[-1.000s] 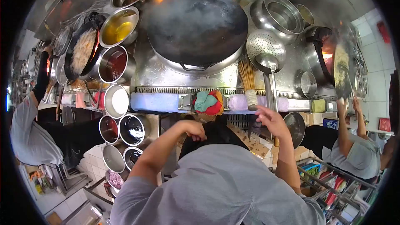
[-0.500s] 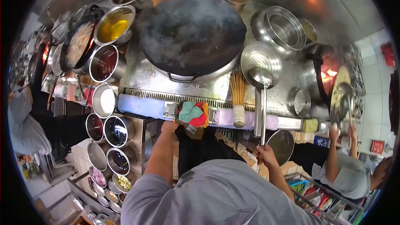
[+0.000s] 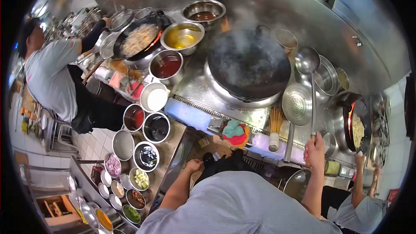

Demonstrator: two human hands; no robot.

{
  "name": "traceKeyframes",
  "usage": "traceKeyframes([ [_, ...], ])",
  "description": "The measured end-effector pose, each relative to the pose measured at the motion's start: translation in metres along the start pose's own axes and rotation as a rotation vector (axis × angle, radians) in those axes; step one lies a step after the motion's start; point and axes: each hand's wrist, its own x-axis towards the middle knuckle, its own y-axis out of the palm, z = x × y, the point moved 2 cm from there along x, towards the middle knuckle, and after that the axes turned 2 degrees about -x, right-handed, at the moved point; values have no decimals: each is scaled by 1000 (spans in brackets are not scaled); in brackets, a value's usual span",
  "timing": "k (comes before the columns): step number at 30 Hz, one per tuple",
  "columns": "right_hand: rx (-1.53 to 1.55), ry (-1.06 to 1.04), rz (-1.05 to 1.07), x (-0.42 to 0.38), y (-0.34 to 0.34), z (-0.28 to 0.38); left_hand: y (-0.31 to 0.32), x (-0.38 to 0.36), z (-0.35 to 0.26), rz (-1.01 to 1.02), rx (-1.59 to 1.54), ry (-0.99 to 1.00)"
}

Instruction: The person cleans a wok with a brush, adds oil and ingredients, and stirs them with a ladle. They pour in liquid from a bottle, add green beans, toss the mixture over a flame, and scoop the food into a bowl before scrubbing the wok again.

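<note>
My right hand [image 3: 314,152] grips the handle of a steel ladle [image 3: 307,60], raised over the stove's right side with its bowl pointing away from me. Under it lies a perforated strainer [image 3: 297,104], its handle towards me. Beside the strainer is a bamboo brush [image 3: 274,132]. Near my body my left hand [image 3: 194,165] is loosely closed, with nothing visible in it. Straight ahead, a large black wok [image 3: 249,67] steams on the burner. Bunched colored cloths [image 3: 236,133] rest on the stove's front edge, ahead of my left hand.
Left of the wok stand a bowl of yellow oil [image 3: 182,38] and a pot of red liquid [image 3: 167,66]. Several sauce pots and ingredient bowls line the left counter [image 3: 175,136]. One co-worker [image 3: 56,71] stands left at a frying wok [image 3: 138,39]; another [image 3: 359,208] works at right.
My right hand has lifted the ladle off the strainer. My left hand has drawn back from the stove's edge. The view has turned left, showing more of the left co-worker.
</note>
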Motion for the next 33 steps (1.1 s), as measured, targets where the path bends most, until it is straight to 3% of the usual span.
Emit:
traceKeyframes([
  [2, 12, -140, 154, 3, 36, 22, -14, -20, 11, -44, -75, -14],
  [4, 323, -152, 347, -18, 98, 65, -24, -39, 25, -85, -146, -35],
  [6, 382, -99, 529, -15, 145, 83, -31, -46, 52, -32, -88, -71],
  [7, 314, -123, 606, -11, 165, 95, -20, -20, 97, -7, -125, -18],
  [10, 106, -211, 794, 14, 231, 131, -34, -44, 105, -37, -126, -114],
  [12, 84, -176, 785, 29, 285, 144, -33, -40, 126, -45, -171, -130],
  [14, 60, -299, 708, 35, 344, 147, -30, -41, 139, -55, -220, -142],
  [18, -353, -565, 400, 53, 430, 151, -25, -60, 151, -101, -286, -118],
  [20, -339, -440, 461, 48, 430, 159, -19, -64, 163, -95, -401, -92],
  [22, 138, 2, 795, 46, 428, 168, -19, -66, 172, -59, -268, 28],
  [24, 281, 100, 830, 42, 415, 169, -16, -69, 184, -57, -297, -67],
  [25, 588, 275, 920, 43, 407, 169, -19, -69, 189, -51, -292, -61],
  [26, 902, 449, 992, 45, 397, 168, -24, -69, 193, -10, -43, 131],
  [28, 1218, 495, 1145, 56, 366, 158, -29, -63, 189, 77, 463, 528],
  [29, 1309, 490, 1127, 52, 345, 153, -35, -73, 176, 87, 43, 253],
  [30, 1401, 481, 1107, 44, 322, 146, -37, -71, 173, 106, 61, 269],
  [33, 1301, 338, 1106, 23, 265, 109, -45, -66, 157, 102, 126, 384],
])
